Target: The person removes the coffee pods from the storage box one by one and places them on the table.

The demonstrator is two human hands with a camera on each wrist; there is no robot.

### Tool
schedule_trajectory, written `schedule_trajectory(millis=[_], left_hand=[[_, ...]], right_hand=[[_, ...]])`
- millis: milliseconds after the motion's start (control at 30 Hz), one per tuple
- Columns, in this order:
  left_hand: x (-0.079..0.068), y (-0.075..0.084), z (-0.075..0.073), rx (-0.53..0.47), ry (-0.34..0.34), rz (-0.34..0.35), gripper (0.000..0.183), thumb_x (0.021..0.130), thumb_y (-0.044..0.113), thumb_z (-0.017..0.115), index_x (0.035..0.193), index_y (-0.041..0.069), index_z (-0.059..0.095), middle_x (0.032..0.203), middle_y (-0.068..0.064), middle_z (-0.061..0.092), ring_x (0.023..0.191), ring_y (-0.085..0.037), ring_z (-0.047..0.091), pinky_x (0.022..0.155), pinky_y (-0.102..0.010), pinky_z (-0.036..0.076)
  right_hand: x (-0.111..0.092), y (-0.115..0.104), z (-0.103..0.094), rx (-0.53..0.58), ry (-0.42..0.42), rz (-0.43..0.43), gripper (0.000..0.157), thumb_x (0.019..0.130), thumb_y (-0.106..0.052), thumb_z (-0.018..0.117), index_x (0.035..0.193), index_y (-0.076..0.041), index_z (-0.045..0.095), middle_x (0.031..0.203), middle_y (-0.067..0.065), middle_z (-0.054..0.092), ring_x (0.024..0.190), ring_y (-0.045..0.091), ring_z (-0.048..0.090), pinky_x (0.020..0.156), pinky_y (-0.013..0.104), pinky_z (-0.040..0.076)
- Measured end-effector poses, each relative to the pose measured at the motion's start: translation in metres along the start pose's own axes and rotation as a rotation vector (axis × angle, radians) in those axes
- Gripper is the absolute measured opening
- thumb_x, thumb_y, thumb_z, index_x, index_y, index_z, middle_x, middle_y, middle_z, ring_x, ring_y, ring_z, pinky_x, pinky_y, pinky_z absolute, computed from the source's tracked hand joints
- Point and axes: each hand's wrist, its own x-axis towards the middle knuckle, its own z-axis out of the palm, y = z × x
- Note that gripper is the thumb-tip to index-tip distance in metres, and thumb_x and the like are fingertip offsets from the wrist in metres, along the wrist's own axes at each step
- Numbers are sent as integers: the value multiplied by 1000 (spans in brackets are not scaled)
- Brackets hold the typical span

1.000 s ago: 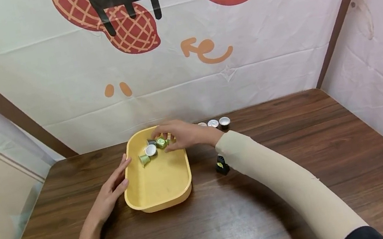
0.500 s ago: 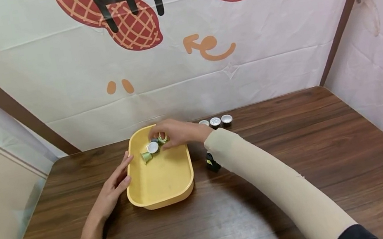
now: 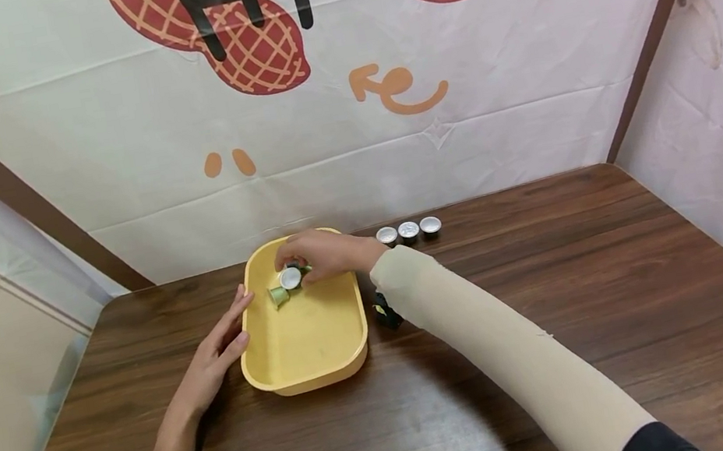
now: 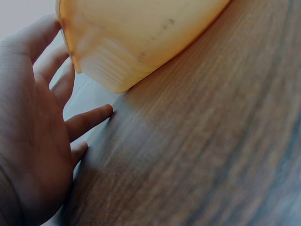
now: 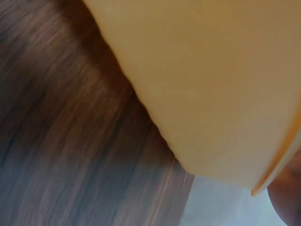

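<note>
My left hand (image 3: pixel 212 356), fingers spread, touches the left rim of the yellow tub (image 3: pixel 312 340). Inside the tub lie a green coffee capsule (image 3: pixel 278 296) and, just beside it, a foil-lidded capsule (image 3: pixel 290 278). My right hand (image 3: pixel 325 252) dips into the tub's far end; whether it pinches anything, I cannot tell. Three foil-topped capsules (image 3: pixel 408 231) stand right of the tub.

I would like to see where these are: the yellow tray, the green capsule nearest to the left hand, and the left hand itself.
Yellow tray (image 3: pixel 308 336): head view, bare floor.
Green capsule (image 3: pixel 279 297): head view, side wall.
Left hand (image 3: pixel 209 364): head view, back.
</note>
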Motion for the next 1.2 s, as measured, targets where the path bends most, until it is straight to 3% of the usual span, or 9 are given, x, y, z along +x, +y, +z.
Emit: schedule_trajectory(millis=[300,600,1200], left_hand=[[-1,1,0,9,7,-41,54,100,3,46,151,14,32,159,3,11,144,-10,10,103,-9,17],[-1,-1,-1,2,8,-16,53,100,2,45,150,12,33,159,1,11,144,-11,9,104,-10,18],[-1,-3,-1,3,9,-16,53,99,0,45,150,10,32,160,-2,11,144,-12,9,104,-10,18]], right_hand=[[6,-5,1,-38,-53,55,40,83,-8,75,121,-14,64,112,-1,63,87,14,57,78,21,43],[10,-8,3,-66,-59,17,26,80,-7,75,105,-13,69,100,0,65,88,16,58,76,21,41],[10,-7,8,-34,-114,-1,19,80,-13,78,96,-18,71,92,-6,63,86,14,57,75,19,40]])
